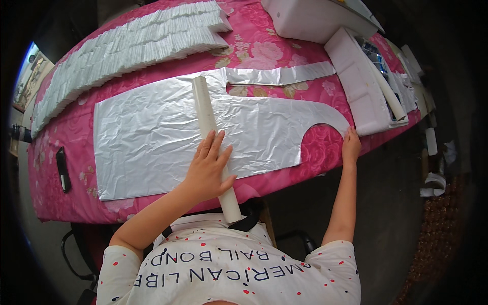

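Note:
A large silvery-white plastic bag point(147, 132) with long handle strips lies flat and wrinkled on the table. Across it rests a pale tube point(204, 104), its near end sticking out past the table edge toward me. My left hand point(208, 168) lies on the tube with its fingers stretched out and spread, pressing from above. At the far right end of the bag, my right hand point(351, 145) pinches the tip of the near handle loop, beside the foam box. Pink tablecloth shows through the handle opening.
Rows of folded white plastic bags point(127, 43) fill the far left of the pink flowered tablecloth point(76, 203). A black cutter knife point(63, 170) lies at the left. On the right stand a white foam box point(351, 76) with things in it and another white container point(305, 20).

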A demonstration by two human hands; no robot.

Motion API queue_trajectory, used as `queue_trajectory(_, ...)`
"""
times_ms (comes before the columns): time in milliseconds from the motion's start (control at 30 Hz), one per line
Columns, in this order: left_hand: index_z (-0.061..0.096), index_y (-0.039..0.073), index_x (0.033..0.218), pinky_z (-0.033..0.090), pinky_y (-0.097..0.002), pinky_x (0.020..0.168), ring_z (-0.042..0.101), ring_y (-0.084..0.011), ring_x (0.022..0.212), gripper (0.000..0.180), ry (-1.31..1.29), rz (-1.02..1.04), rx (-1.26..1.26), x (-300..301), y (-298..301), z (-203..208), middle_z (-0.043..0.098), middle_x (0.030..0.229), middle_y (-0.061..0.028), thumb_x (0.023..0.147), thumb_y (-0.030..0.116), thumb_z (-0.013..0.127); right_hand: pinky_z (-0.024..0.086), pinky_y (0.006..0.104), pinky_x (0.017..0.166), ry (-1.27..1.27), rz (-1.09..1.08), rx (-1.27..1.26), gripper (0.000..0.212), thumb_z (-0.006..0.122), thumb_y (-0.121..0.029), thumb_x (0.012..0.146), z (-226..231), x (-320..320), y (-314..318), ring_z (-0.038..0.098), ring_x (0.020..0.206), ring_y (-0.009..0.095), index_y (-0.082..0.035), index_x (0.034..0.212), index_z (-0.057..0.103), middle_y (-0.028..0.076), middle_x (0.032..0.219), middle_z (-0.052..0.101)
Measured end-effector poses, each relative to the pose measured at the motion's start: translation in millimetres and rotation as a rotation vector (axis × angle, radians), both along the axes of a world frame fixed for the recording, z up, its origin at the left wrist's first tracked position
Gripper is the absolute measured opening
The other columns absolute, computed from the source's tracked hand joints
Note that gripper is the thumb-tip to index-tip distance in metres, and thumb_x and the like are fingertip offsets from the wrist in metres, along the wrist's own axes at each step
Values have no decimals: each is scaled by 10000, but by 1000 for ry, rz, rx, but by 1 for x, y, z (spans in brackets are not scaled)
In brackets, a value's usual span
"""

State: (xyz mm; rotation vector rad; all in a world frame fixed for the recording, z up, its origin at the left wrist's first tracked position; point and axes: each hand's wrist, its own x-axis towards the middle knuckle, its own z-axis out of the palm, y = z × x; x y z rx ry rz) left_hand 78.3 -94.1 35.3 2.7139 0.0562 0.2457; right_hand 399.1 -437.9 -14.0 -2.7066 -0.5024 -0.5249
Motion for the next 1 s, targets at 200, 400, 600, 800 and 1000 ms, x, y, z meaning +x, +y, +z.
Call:
queue_trajectory(200,477,11,1229,171,-480,1069,131,-400,1343,625,27,8,20,3,-3,2,228,1423,-216,730,358,620,476,373,774,-80,-125,-20,138,614,-140,786,27,-21,26,617,854,298,-22,849,651,129,920,653)
queue_trajectory(400,420,9,1269,272,-421,1034,259,-333,1305,554,-177,-78,-176,7,-7,4,260,1412,-188,792,220,605,485,297,656,18,222,391,87,641,-57,745,66,-105,116,618,714,201,-41,829,626,79,784,641)
queue_trajectory(600,488,-23,1190,467,-285,810,577,-163,966,416,211,208,-1634,3,17,8,574,1079,-119,848,179,612,496,328,672,641,966,401,166,656,-39,710,86,-239,215,616,739,264,-29,867,602,109,848,626)
queue_trajectory(800,603,-8,973,502,-271,612,605,-144,705,202,221,541,-1373,-73,129,-7,621,806,-71,846,149,588,474,347,791,580,1202,357,303,712,-158,719,95,-248,221,602,923,274,-33,976,613,109,1028,630)
queue_trajectory(1000,583,-20,1008,440,-229,599,571,-102,734,258,86,877,-919,-163,211,-4,615,847,-48,827,161,612,455,361,846,304,873,269,285,648,-142,771,77,-184,205,584,951,289,-45,1036,601,129,1029,617)
